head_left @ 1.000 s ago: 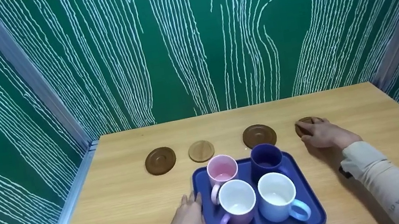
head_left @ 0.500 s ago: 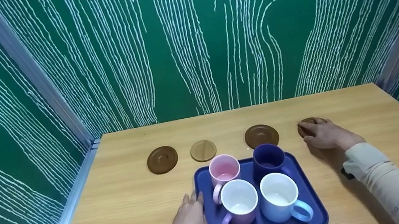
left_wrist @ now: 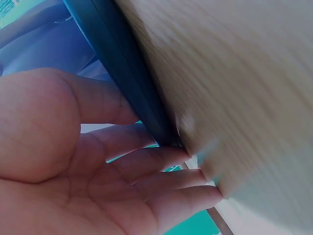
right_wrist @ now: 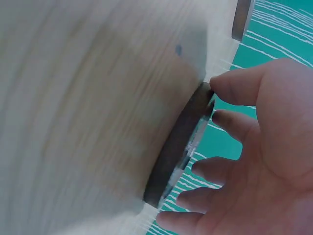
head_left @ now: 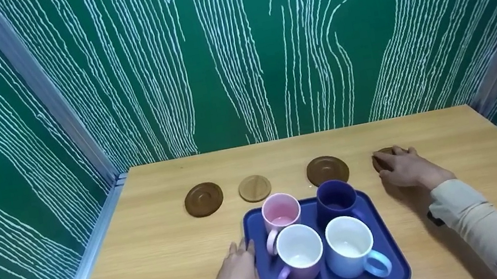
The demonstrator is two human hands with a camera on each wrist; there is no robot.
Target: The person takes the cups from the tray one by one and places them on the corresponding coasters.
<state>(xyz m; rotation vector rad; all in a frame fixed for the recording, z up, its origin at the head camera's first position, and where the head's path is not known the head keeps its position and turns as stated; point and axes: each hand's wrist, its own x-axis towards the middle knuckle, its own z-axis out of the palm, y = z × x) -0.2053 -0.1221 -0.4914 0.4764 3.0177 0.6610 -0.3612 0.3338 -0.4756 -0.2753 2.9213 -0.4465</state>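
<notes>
A blue tray (head_left: 391, 256) sits near the table's front edge with a pink mug (head_left: 280, 211), a dark blue mug (head_left: 336, 199), a lilac mug (head_left: 299, 253) and a light blue mug (head_left: 351, 245) on it. My left hand (head_left: 236, 276) lies flat on the table, its straight fingers (left_wrist: 161, 159) against the tray's left rim (left_wrist: 122, 73). Off to the right, my right hand (head_left: 402, 167) covers a small dark brown coaster (head_left: 379, 158). Thumb and fingertips (right_wrist: 234, 88) curl round the coaster's edge (right_wrist: 178, 142).
Three more coasters lie in a row behind the tray: dark brown (head_left: 203, 199), light wood (head_left: 254, 188) and dark brown (head_left: 327, 170). Green patterned walls (head_left: 236, 61) close the table at the back and both sides. A metal rail (head_left: 92, 254) runs along the left edge.
Both hands stay where they were, and the mugs and coasters have not moved. Only the head view has drifted slightly.
</notes>
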